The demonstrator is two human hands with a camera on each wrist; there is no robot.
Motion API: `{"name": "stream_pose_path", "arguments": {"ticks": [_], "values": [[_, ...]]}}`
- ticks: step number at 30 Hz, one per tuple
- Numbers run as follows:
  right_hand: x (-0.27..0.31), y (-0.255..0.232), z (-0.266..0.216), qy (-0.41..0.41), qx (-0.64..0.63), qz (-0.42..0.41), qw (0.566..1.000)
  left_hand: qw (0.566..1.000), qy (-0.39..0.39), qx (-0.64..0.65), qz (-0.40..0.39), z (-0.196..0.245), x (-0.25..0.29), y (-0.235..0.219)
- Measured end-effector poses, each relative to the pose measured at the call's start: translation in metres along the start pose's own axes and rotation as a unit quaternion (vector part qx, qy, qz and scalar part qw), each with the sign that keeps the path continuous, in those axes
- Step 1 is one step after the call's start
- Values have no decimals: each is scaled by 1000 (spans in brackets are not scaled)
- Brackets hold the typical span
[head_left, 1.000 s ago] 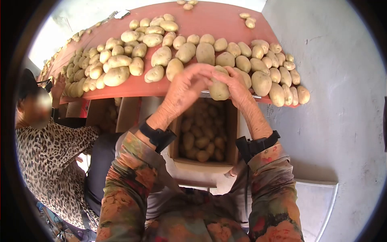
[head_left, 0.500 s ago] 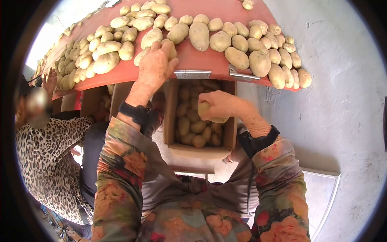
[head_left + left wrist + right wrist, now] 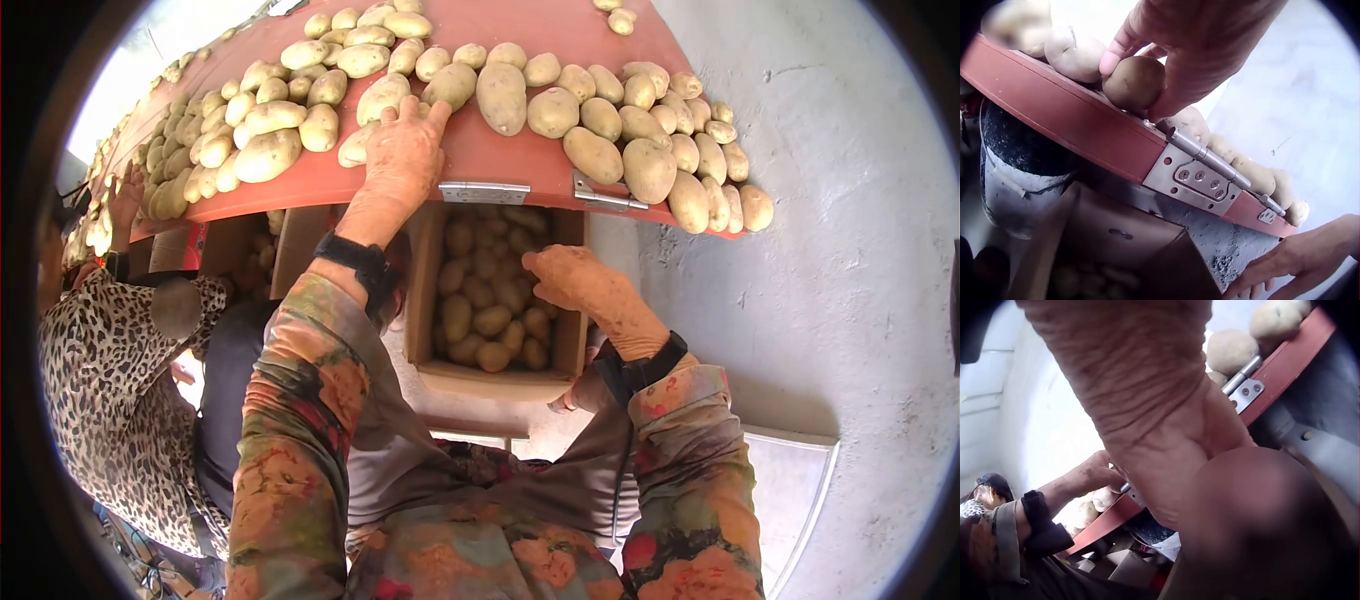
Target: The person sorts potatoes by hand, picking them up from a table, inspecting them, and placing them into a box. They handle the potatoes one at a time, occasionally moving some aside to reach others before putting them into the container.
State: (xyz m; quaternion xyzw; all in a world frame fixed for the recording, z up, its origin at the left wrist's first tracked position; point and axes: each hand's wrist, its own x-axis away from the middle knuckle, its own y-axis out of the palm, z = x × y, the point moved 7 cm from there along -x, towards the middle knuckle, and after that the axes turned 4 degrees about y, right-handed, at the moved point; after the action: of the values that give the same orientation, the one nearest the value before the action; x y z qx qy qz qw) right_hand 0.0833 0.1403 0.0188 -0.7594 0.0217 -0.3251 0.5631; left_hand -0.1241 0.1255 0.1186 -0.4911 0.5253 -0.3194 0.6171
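My left hand (image 3: 403,152) is at the front of the red table (image 3: 480,150), fingers pointing away from me. In the left wrist view, its thumb and fingers grip a potato (image 3: 1135,82) lying near the table's edge; the hand largely covers that potato in the head view. Over the right side of an open cardboard box (image 3: 480,380) is my right hand (image 3: 590,290). Its fingers (image 3: 1260,272) stretch loosely downward in the left wrist view, with nothing between them. Several potatoes (image 3: 492,320) fill the box below.
Potatoes (image 3: 270,155) lie in groups along the table, with another cluster (image 3: 650,170) at right. Metal hinges (image 3: 485,192) line the front edge. A person in a leopard-print top (image 3: 110,380) sits at left. A bucket (image 3: 1022,194) stands under the table; a grey wall (image 3: 840,250) is at right.
Both hands held one potato, then separated. My right hand lowered it to the box and has let it go. My left hand moved left and took hold of another on the table.
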Motion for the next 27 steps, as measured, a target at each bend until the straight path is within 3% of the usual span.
{"name": "stream_pose_path", "arguments": {"ticks": [7, 8, 9, 10, 11, 12, 13, 14, 15, 17, 19, 21, 22, 24, 27], "values": [[1, -29, 0, -8, -26, 75, 997, 986, -19, 163, 35, -9, 11, -40], [3, -36, -2, -20, -39, 92, 995, 928, -40, 369, -34, -12, 16, -36], [3, -41, -2, -19, -40, 93, 995, 824, -60, 555, -101, -10, 22, -32], [3, -45, -2, -25, -108, 78, 991, 783, -39, 601, -155, -5, 27, -34], [4, -49, -3, -31, -174, 63, 982, 784, -37, 600, -154, -2, 31, -41], [6, -56, -5, -30, -173, 65, 982, 746, -24, 639, -185, 10, 37, -49], [9, -61, -8, -34, -280, 34, 959, 705, -11, 676, -215, 22, 40, -53], [11, -64, -12, -36, -382, 2, 924, 702, -1, 668, -248, 27, 40, -49], [13, -68, -14, -36, -380, 3, 924, 702, -1, 669, -245, 30, 40, -47], [15, -74, -23, -65, -559, -30, 826, 690, 36, 661, -295, 43, 44, -38], [16, -76, -26, -85, -576, -30, 813, 695, 50, 645, -314, 51, 44, -22], [12, -68, -18, -67, -652, -4, 755, 726, 74, 614, -301, 56, 42, -16], [11, -66, -17, -66, -652, -5, 755, 746, 80, 595, -290, 58, 41, -12], [10, -68, -10, -59, -595, 36, 801, 745, 67, 603, -276, 61, 41, -6], [10, -64, 0, -26, -554, 29, 832, 751, 48, 608, -253, 64, 42, 2]]}}
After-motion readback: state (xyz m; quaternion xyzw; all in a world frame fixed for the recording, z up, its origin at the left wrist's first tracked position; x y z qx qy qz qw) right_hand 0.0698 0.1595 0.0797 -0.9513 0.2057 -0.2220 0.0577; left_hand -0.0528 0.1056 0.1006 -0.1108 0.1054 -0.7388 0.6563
